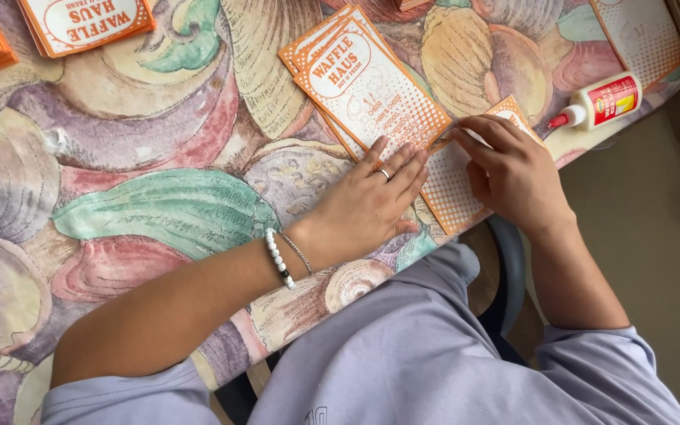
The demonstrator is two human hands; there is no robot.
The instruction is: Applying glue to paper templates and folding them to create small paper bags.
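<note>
Paper folding looks partway through, judging by how things lie: the orange-and-white printed paper sleeve (454,185), dotted side up, sits at the near edge of the worktop (159,157), and one of its flaps seems to be mid-crease rather than pressed down. The left hand (371,206) lies flat across the sleeve's left portion, fingers (403,169) straight and close together, pinning it; a ring shows on one finger and a white bead bracelet (279,258) circles the wrist. The right hand (509,169) curls over the sleeve's upper right part, fingertips drawn together on the paper's edge near the fold, though whether they pinch it or only press it I cannot tell. Just beyond the hands a fanned pile of similar orange printed sheets (360,83) touches the sleeve, and two further stacks (84,22) rest at the far left, so much appears done or waiting; which is which is unclear. A white glue bottle with a red cap (604,102) lies on its side to the right, near the worktop's edge. The worktop wears a cloth printed with large pastel seashells, and beyond it lies plain grey flooring.
</note>
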